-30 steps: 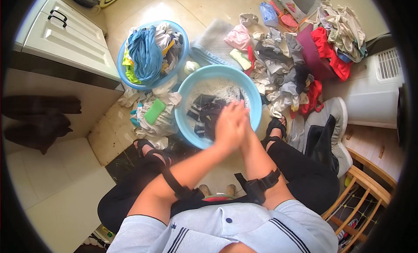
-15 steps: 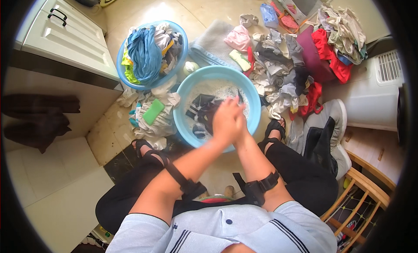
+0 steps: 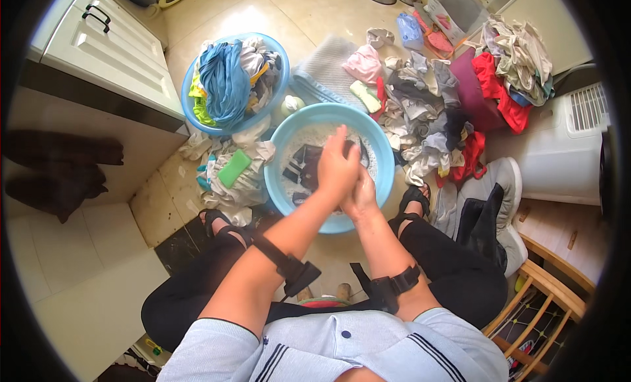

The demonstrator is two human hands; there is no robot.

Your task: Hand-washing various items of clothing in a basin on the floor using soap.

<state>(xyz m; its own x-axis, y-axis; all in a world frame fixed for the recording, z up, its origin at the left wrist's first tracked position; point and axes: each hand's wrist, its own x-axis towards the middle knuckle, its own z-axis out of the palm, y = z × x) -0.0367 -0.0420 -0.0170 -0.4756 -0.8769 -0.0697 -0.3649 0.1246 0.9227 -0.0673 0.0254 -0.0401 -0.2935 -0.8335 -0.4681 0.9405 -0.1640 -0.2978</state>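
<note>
Both hands are over a light blue basin (image 3: 271, 145) of foamy water. My left hand (image 3: 336, 166) has its palm turned toward the other hand, fingers pointing away from me. Pressed against it from the right is my right hand (image 3: 360, 193), its fingers partly hidden. A dark brown wet cloth (image 3: 311, 174) shows beside my left hand, and more dark fabric shows past the fingertips. The hands appear closed together on this cloth, though the part between the palms is hidden. Black-and-white fabric lies in the water to the left.
A second blue basin (image 3: 284, 86) heaped with clothes stands far left. A green soap bar (image 3: 234, 169) lies on pale laundry near it. Beyond the wash basin are a pale green bar (image 3: 365, 97) and a grey mat (image 3: 322, 63). Clothes (image 3: 420, 86) pile up at right.
My hands have shifted slightly against each other: the left fingers now stretch forward and more of the right palm shows. The whole view has moved a little.
</note>
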